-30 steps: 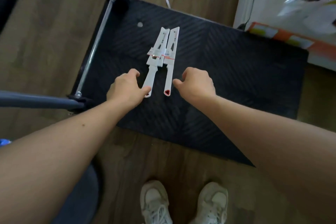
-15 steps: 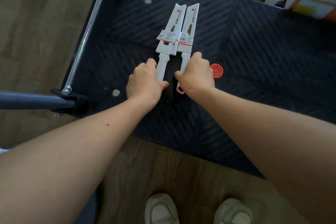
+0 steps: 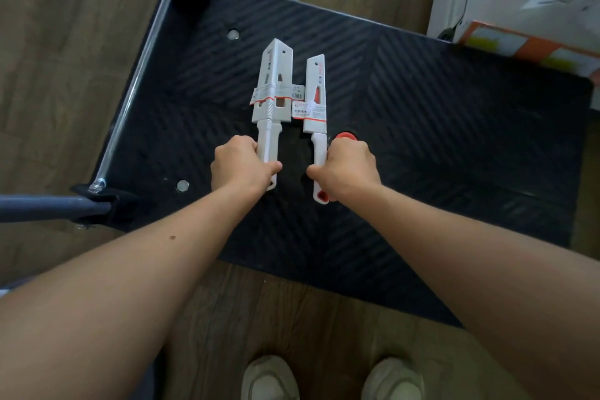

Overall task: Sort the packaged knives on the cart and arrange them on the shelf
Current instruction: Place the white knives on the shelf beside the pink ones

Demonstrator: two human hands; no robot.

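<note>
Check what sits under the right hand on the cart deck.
A red round disc peeks out from behind the right hand, set in the black cart deck. Only its upper edge shows; the rest is covered. That hand grips a packaged knife.

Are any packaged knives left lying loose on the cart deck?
No. The left hand grips the wider knife pack, the right hand the narrower knife pack; the cart deck shows none loose.

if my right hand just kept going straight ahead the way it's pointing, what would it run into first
Probably the round red disc on the cart deck, which lies just beyond the right hand holding the narrower packaged knife. Depth is unclear, so the hand may pass above it.
</note>
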